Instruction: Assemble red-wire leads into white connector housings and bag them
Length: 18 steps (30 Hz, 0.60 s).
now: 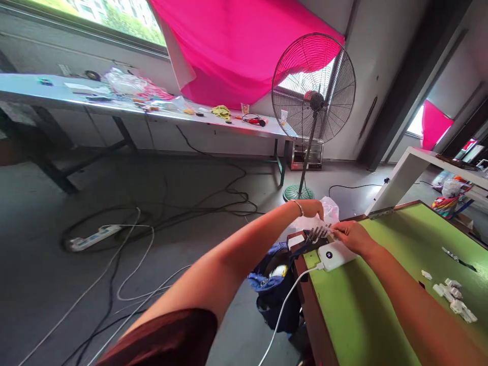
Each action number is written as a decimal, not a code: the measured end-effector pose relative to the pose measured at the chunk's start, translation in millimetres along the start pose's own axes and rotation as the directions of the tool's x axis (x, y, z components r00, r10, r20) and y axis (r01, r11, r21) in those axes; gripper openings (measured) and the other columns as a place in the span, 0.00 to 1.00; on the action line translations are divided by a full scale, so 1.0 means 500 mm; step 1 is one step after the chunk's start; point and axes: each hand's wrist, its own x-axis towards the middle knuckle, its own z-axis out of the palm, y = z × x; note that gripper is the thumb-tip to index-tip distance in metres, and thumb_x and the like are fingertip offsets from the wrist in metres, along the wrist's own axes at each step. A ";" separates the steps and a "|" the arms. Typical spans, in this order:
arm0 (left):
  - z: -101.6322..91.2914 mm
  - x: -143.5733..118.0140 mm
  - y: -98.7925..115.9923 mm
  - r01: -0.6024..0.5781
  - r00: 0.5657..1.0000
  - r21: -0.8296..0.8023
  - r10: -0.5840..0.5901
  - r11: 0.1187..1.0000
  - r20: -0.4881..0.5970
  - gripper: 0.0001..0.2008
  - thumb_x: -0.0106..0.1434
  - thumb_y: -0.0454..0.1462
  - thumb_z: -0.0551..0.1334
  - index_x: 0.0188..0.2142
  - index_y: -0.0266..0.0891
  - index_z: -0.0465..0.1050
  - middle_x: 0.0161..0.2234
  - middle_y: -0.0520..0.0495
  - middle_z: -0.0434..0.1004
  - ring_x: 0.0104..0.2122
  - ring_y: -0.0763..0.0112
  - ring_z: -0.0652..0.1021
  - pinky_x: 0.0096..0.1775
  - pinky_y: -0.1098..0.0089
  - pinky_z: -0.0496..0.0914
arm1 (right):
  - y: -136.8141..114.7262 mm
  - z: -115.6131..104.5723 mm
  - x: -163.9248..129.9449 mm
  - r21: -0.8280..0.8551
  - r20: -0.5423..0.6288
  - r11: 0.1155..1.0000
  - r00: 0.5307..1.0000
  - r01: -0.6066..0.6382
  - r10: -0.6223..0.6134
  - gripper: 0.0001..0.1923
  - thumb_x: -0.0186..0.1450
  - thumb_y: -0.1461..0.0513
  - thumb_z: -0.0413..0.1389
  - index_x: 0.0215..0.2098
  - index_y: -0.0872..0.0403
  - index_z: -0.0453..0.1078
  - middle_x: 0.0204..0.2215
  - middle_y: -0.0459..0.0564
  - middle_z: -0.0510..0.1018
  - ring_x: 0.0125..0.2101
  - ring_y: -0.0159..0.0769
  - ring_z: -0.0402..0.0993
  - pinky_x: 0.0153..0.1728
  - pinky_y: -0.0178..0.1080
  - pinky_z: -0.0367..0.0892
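both hands (pixel 310 207) (pixel 353 236) grip clear bag (pixel 324 223) above white power bank (pixel 335 254)

From my remote seat, the table (pixel 381 305) reads as a matt green top, smooth like felt or mat, framed by a dark reddish wood edge, and at its far left corner lies a glossy white plastic box (pixel 335 254) with a smooth white cable (pixel 284 305) running off the edge. My left hand (pixel 310 207) and right hand (pixel 353 236) meet there on thin, crinkled clear plastic film (pixel 324 223), shiny where light catches it. Small white plastic pieces (pixel 453 300) near the right edge look glossy, and the floor (pixel 183 193) is dull grey concrete.
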 end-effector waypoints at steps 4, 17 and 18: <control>-0.045 -0.033 0.029 -0.022 1.000 -0.049 0.022 0.999 -0.003 0.21 0.49 0.20 0.56 0.34 0.41 0.81 0.37 0.48 0.82 0.38 0.72 0.79 0.42 0.75 0.70 | 0.002 0.009 0.017 0.091 0.014 0.993 0.997 -0.076 0.075 0.16 0.65 0.55 0.51 0.24 0.54 0.72 0.19 0.44 0.74 0.22 0.28 0.65 0.25 0.31 0.56; -0.013 -0.130 0.078 0.018 1.000 -0.615 -0.005 0.788 0.024 0.18 0.63 0.34 0.57 0.51 0.35 0.74 0.50 0.44 0.77 0.49 0.66 0.75 0.53 0.70 0.65 | 0.028 0.026 0.052 0.381 0.048 0.912 0.988 -0.152 0.145 0.22 0.64 0.49 0.49 0.18 0.53 0.61 0.12 0.39 0.62 0.15 0.26 0.57 0.20 0.32 0.54; -0.008 -0.125 0.076 0.029 1.000 -0.621 -0.018 0.783 0.025 0.18 0.62 0.35 0.58 0.51 0.35 0.75 0.48 0.44 0.78 0.47 0.67 0.76 0.51 0.70 0.67 | 0.031 0.027 0.055 0.395 0.053 0.905 0.987 -0.158 0.150 0.22 0.64 0.48 0.49 0.18 0.53 0.60 0.11 0.38 0.61 0.14 0.26 0.56 0.19 0.32 0.54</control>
